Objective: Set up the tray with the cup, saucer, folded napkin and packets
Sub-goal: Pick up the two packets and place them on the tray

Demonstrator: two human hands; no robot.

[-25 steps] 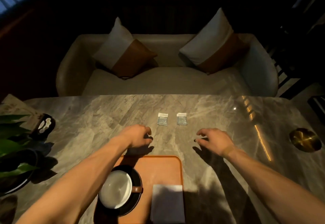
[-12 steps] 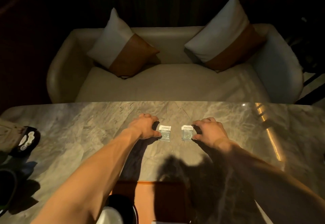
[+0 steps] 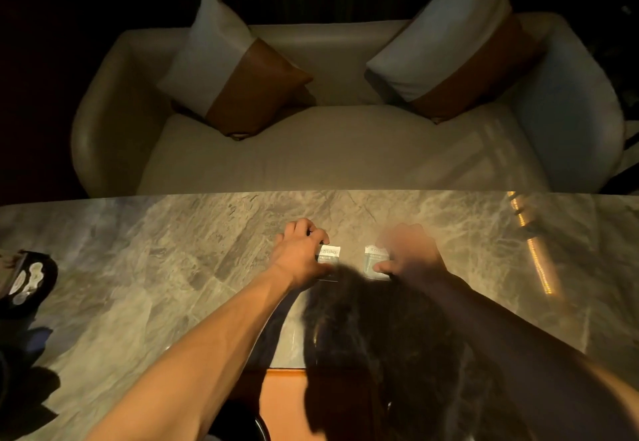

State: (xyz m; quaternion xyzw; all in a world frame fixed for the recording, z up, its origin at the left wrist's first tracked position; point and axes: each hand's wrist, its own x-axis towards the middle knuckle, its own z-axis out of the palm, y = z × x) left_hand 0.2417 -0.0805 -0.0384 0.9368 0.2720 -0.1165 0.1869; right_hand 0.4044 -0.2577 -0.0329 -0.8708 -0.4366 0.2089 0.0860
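Observation:
Two small white-topped packets lie side by side on the marble table [image 3: 173, 267]. My left hand [image 3: 299, 254] pinches the left packet [image 3: 330, 256] between thumb and fingers. My right hand [image 3: 411, 254], blurred, has its fingers and thumb around the right packet [image 3: 373, 262]. Both packets still touch the tabletop. The orange tray [image 3: 283, 402] shows only its far edge at the bottom. The cup, saucer and napkin are out of view; a dark shadow covers the tray's right part.
A cream sofa [image 3: 311, 150] with two white-and-brown cushions stands beyond the table's far edge. A black holder with white sachets [image 3: 27, 278] sits at the left edge. A strip of light reflects on the table at the right [image 3: 532, 250].
Both hands moved forward from near the tray to the packets and closed on them. The view tilted up, so the cup, saucer and napkin dropped out of view.

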